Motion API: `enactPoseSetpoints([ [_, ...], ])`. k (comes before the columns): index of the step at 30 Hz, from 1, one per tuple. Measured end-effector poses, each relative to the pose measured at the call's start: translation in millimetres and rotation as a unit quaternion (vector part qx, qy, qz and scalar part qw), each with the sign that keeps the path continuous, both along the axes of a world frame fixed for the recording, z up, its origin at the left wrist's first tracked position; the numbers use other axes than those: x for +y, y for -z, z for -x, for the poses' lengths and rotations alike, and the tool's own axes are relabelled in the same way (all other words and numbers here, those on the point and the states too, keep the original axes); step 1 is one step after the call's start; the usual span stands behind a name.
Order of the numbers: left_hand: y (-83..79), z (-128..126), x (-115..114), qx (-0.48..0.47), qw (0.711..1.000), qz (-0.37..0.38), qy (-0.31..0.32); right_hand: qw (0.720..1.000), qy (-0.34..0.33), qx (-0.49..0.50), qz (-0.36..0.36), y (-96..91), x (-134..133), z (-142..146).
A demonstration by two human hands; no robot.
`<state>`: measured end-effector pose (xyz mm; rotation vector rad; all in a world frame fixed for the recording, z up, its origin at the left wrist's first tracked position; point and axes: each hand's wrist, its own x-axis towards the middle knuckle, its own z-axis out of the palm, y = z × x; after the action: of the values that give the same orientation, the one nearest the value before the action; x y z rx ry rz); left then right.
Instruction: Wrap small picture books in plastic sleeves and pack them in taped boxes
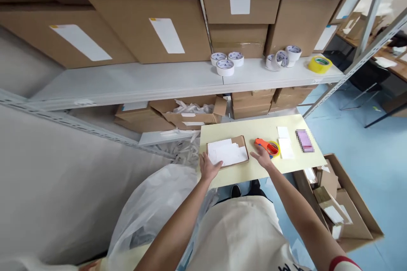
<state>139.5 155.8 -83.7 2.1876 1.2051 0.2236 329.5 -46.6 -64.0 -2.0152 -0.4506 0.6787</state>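
A small shallow cardboard box (240,140) lies on a pale yellow tabletop (235,177), with white paper slips (227,152) on top. My left hand (210,166) grips the box's near left corner, thumb along the front and fingers along the left side. My right hand (262,157) is open between the box and an orange tape dispenser (266,145), its fingers spread and pointing toward the box. The dispenser lies just beyond that hand, with a yellow tape roll (277,148) at its right end. Whether the hand touches the dispenser is unclear.
White paper sheets (286,148) and a blurred purple item (304,140) lie at the right. Behind, a grey shelf (143,80) carries boxes, white tape rolls (225,67) and yellow tape (319,64). A large carton (365,216) stands right; a translucent plastic bag (152,199) is left.
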Motion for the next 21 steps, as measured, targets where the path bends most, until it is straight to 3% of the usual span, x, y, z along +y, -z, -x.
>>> enactPoseSetpoints([
  [3, -10.1, -3.0, -15.9, 0.015, 0.987, -0.1, 0.125, 0.987, 0.052, -0.066, 0.134, 0.9, -20.1, -11.0],
  [6, -16.9, -6.7, -34.4, 0.034, 0.953, -0.13, 0.272, 0.946, 0.0, -0.092, 0.31, 2.3, -25.8, -19.1],
  [8, -16.8, -5.3, -42.5, 0.064, 0.94, -0.134, 0.309, 0.921, -0.041, -0.102, 0.374, 4.1, -22.5, -21.5],
  [10, -14.3, -0.3, -45.4, 0.084, 0.934, -0.146, 0.315, 0.913, -0.053, -0.11, 0.388, 5.9, -17.6, -22.5],
  [13, -12.0, 7.0, -44.0, 0.087, 0.936, -0.148, 0.309, 0.919, -0.04, -0.109, 0.378, 5.6, -15.3, -24.0],
  [16, -18.1, -0.4, -45.1, 0.051, 0.957, -0.119, 0.26, 0.935, -0.028, -0.113, 0.336, -1.9, -27.6, -23.0],
  [19, -36.5, -30.3, -53.2, -0.048, 0.977, -0.036, 0.203, 0.986, -0.03, -0.071, 0.151, -14.3, -56.2, -13.5],
  [21, -54.7, -58.6, -61.9, -0.114, 0.976, 0.069, 0.175, 1.0, -0.02, -0.008, 0.006, -21.3, -79.3, -1.6],
])
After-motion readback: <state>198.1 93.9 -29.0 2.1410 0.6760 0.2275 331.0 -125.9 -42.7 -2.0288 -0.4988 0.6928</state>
